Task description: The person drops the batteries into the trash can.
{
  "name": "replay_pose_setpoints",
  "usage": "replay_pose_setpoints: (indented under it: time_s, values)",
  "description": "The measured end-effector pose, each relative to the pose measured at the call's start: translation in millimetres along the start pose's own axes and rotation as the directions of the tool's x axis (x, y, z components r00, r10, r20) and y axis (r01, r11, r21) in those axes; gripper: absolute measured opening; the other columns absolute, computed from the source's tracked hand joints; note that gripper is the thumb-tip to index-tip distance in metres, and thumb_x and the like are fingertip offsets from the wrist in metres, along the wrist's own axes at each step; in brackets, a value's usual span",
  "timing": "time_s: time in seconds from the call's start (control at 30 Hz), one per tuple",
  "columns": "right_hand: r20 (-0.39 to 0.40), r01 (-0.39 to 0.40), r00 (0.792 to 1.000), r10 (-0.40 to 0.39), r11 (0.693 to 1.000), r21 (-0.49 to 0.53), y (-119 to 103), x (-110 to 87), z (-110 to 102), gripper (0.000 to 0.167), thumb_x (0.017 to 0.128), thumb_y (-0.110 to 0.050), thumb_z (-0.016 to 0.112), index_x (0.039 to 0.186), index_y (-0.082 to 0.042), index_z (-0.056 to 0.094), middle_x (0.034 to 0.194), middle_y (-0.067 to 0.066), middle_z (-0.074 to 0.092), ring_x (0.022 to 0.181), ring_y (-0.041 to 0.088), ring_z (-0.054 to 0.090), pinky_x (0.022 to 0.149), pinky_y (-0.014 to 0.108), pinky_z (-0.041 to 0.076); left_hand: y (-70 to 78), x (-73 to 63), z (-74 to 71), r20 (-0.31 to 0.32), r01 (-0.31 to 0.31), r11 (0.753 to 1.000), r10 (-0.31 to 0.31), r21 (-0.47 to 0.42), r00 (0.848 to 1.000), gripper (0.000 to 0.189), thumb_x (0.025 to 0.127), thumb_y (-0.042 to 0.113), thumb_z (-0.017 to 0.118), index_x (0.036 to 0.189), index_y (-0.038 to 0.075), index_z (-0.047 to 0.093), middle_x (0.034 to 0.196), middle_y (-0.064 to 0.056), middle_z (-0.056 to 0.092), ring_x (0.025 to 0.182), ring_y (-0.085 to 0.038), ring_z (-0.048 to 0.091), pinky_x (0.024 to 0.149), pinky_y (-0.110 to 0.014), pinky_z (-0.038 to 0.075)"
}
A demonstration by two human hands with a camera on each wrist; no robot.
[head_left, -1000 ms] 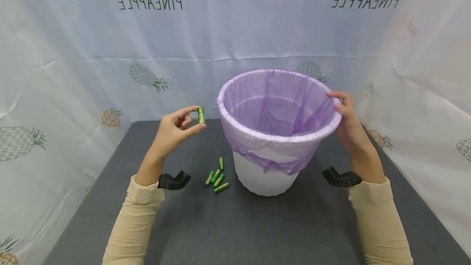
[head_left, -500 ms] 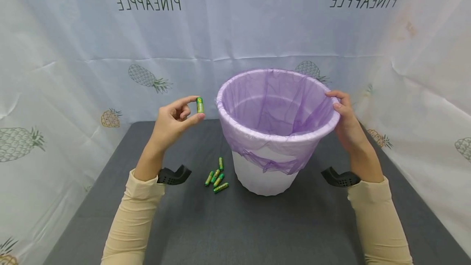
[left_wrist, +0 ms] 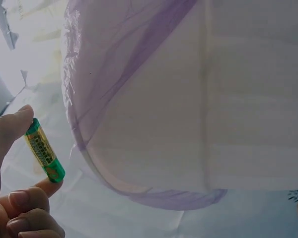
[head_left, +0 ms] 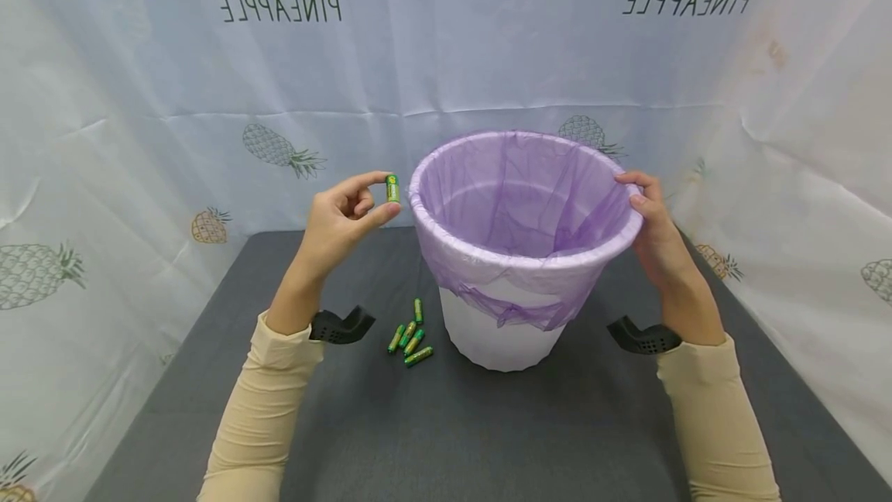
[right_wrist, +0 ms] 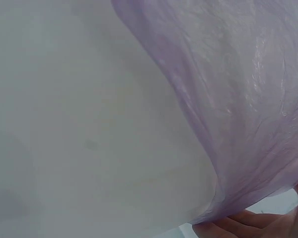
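Observation:
My left hand (head_left: 339, 215) pinches a green and gold battery (head_left: 392, 188) end to end between thumb and forefinger, just left of the bin's rim. In the left wrist view the same battery (left_wrist: 44, 150) slants beside the bin's purple lining. A white trash bin (head_left: 502, 335) stands upright on the table, lined with a thin purple trash bag (head_left: 516, 277) folded over its rim. On the bin's right side, my right hand (head_left: 658, 235) grips the rim through the bag, thumb outside and fingertips over the edge. Several more green batteries (head_left: 414, 342) lie on the table left of the bin.
A dark grey cloth covers the table (head_left: 530, 432). Behind and at both sides hangs a white curtain (head_left: 376, 60) with printed pineapples, close behind the bin. Each wrist wears a black camera mount (head_left: 341, 325).
My left hand has raised the battery and, in the last half second, carried it right toward the bin's rim. The right hand and the bin have stayed in place.

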State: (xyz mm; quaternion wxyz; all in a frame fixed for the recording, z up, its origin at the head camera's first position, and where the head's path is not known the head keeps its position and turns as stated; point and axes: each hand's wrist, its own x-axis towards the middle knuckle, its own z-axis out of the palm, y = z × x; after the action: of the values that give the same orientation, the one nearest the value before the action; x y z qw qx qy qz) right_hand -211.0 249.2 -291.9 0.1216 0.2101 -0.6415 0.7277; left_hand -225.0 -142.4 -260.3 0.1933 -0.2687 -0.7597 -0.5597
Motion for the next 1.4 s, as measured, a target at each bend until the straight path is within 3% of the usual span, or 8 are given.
replay_pose_setpoints:
  time_s: [0.37, 1.07, 1.27, 1.4]
  values:
    - [0.018, 0.021, 1.0, -0.022, 1.0, 0.006, 1, -0.2, 0, 0.024, 0.096, -0.031, 0.045, 0.119, -0.025, 0.045, 0.124, 0.001, 0.035, 0.106, 0.015, 0.041, 0.087, 0.025, 0.037, 1.6, 10.2, 13.3, 0.06, -0.015, 1.0, 0.014, 0.002, 0.998, 0.031, 0.082, 0.008, 0.075, 0.111, 0.001, 0.066, 0.069, 0.007, 0.031, 0.055, -0.002, 0.023, 0.052, -0.019, 0.024]
    - [0.01, 0.021, 1.0, -0.021, 1.0, 0.011, 2, 1.7, 3, 0.023, 0.096, -0.031, 0.044, 0.118, -0.025, 0.046, 0.12, 0.001, 0.039, 0.101, 0.012, 0.045, 0.082, 0.022, 0.04, 7.2, 19.4, 24.0, 0.14, 0.129, 0.992, -0.128, 0.0, 0.982, 0.035, 0.085, 0.009, 0.072, 0.119, 0.002, 0.064, 0.07, 0.007, 0.033, 0.057, -0.002, 0.027, 0.055, -0.017, 0.028]
    - [0.017, 0.035, 0.999, -0.035, 0.999, 0.019, 1, 2.3, 2, 0.023, 0.096, -0.031, 0.045, 0.118, -0.024, 0.046, 0.118, 0.001, 0.04, 0.099, 0.011, 0.047, 0.081, 0.021, 0.042, 2.9, 18.8, 24.1, 0.154, 0.145, 0.989, -0.143, -0.003, 0.978, 0.034, 0.089, 0.012, 0.068, 0.121, 0.003, 0.064, 0.07, 0.007, 0.032, 0.057, -0.003, 0.026, 0.056, -0.018, 0.027]
    - [0.005, 0.037, 0.999, -0.037, 0.999, 0.024, 1, 2.0, 1, 0.022, 0.097, -0.029, 0.044, 0.117, -0.024, 0.047, 0.118, 0.001, 0.041, 0.097, 0.01, 0.048, 0.08, 0.02, 0.042, -0.7, 17.5, 24.2, 0.156, 0.127, 0.992, -0.122, -0.026, 0.98, 0.035, 0.09, 0.01, 0.065, 0.124, 0.001, 0.063, 0.069, 0.006, 0.031, 0.056, -0.003, 0.024, 0.055, -0.018, 0.026]
